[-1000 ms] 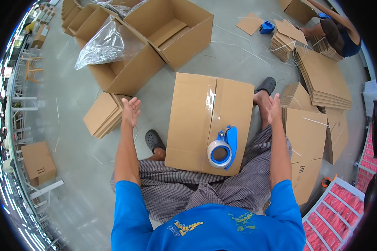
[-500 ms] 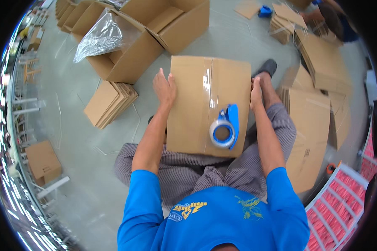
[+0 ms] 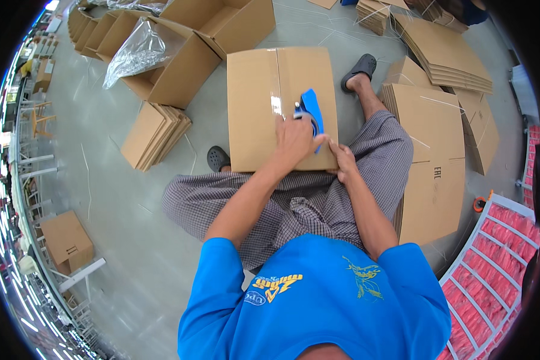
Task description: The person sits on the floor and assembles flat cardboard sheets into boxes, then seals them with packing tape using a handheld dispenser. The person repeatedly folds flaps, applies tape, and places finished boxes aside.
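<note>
A closed cardboard box [image 3: 252, 114] with a strip of clear tape along its top seam rests over my crossed legs. On its top lies a blue tape dispenser [image 3: 312, 103] with a tape roll. My left hand [image 3: 295, 139] reaches across the box and grips the dispenser over its roll, covering most of the roll. At the box's near right corner, my right hand [image 3: 344, 162] holds the edge, thumb on top and the other fingers partly hidden below.
Open cardboard boxes [image 3: 180, 78], one with clear plastic film [image 3: 139, 57], stand at the far left. Beside them lies a small stack of flat cardboard [image 3: 153, 137]. Larger flattened cartons [image 3: 432, 132] lie to the right, near a rack of pink items [image 3: 492, 258].
My left hand has left the box's left side and moved right onto the tape dispenser. My right hand has slid down to the near right corner. The box appears farther up in view.
</note>
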